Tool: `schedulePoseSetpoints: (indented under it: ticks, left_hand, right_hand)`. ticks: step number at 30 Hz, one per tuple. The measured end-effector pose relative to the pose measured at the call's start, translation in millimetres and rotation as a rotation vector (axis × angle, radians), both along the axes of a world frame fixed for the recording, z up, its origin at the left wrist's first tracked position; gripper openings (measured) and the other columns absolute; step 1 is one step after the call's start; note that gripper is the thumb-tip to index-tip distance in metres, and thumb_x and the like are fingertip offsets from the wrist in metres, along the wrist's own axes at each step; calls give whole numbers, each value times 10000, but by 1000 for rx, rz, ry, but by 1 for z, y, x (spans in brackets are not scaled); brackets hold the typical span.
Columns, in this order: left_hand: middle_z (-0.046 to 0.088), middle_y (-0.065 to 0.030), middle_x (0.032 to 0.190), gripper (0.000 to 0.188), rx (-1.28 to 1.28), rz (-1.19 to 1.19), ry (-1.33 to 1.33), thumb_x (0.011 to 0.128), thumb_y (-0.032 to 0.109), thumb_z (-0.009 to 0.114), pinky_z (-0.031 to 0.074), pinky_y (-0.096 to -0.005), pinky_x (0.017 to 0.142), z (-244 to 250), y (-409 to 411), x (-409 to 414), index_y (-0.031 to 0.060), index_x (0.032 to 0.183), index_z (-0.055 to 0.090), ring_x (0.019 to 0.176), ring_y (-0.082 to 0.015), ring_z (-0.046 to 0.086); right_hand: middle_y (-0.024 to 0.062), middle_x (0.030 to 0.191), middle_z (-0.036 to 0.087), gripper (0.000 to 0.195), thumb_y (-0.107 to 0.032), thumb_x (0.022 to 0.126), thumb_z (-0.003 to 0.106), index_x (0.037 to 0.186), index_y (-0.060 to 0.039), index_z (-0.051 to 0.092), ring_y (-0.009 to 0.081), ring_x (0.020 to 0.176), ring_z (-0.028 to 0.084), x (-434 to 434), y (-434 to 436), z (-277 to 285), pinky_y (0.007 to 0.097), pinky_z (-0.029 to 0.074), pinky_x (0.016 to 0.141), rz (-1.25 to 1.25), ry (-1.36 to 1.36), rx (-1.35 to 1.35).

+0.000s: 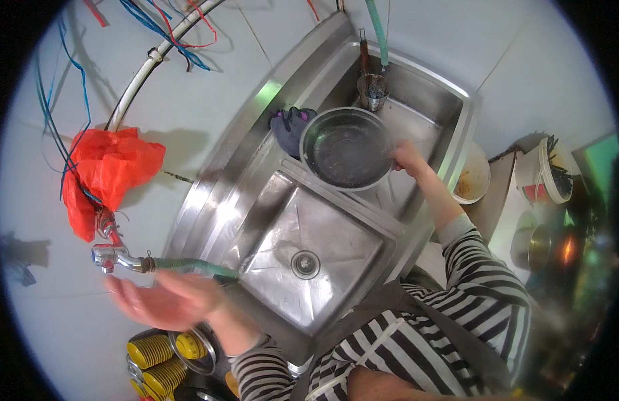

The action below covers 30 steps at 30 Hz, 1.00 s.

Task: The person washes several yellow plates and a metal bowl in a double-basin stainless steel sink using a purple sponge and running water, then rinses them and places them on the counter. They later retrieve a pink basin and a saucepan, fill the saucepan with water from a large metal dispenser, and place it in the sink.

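Observation:
My right hand (407, 157) grips the rim of a round grey metal basin (345, 148), which sits tilted over the divider of a double stainless-steel sink (309, 270). A wet film shows on the dark inside of the basin. My left hand (164, 301), blurred, holds nothing, with its fingers apart. It is just below a chrome tap (111, 255) on the wall. From that tap a green hose (189, 265) runs into the near bowl. Beside the basin lies a bunched dark grey cloth (288, 131) with purple patches.
A small metal strainer cup (373, 90) with a long handle stands in the far bowl under another green hose (377, 30). An orange-red plastic bag (114, 173) hangs above the tap. Yellow stacked cups (164, 376) lie at lower left, white buckets (535, 180) at right.

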<state>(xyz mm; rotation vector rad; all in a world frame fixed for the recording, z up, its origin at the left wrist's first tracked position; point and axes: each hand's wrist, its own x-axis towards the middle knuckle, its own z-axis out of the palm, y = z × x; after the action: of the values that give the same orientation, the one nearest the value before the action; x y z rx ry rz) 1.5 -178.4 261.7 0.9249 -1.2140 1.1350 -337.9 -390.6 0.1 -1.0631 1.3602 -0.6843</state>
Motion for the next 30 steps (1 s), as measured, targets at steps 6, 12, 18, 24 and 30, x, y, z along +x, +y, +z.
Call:
schedulePoseSetpoints:
  ticks: [6,12,18,24,30]
  left_hand:
    - [396,-186,1288,719,1072,-473,1354,758,219,690,409,-411,890,-164,-19,-64,-15,1316,301,1157,-287,430]
    - [566,-155,1084,413,889,-917,2100,753,18,542,515,-433,735,-243,-14,-28,-54,1151,460,948,-300,578]
    - [561,-153,1054,472,875,-787,2012,703,-43,528,512,-467,751,-221,7,-28,-9,1168,455,930,-308,574]
    - [522,-79,1116,591,987,-897,2002,674,-18,601,423,-397,643,-228,1,-21,102,1218,400,969,-243,525]
    - [561,-57,980,494,967,-851,1943,644,-47,563,456,-378,573,-221,-23,-33,78,1115,480,816,-216,563]
  right_hand:
    - [79,631,564,173,-10,687,561,857,19,571,155,454,536,52,8,52,270,417,387,248,49,-54]
    - [154,800,608,326,-223,786,597,1008,14,572,256,675,605,109,-7,33,354,496,615,515,-3,-203]
    - [192,1391,290,458,-237,788,589,1232,-175,498,422,1208,338,220,-64,6,443,360,961,539,429,-1026]
    - [159,1098,536,341,-98,742,596,1081,-125,578,343,1023,505,248,-114,-25,410,429,842,509,347,-934]
    - [116,931,588,240,-29,746,544,984,-51,548,234,895,562,179,-71,4,335,436,804,12,-280,-655]
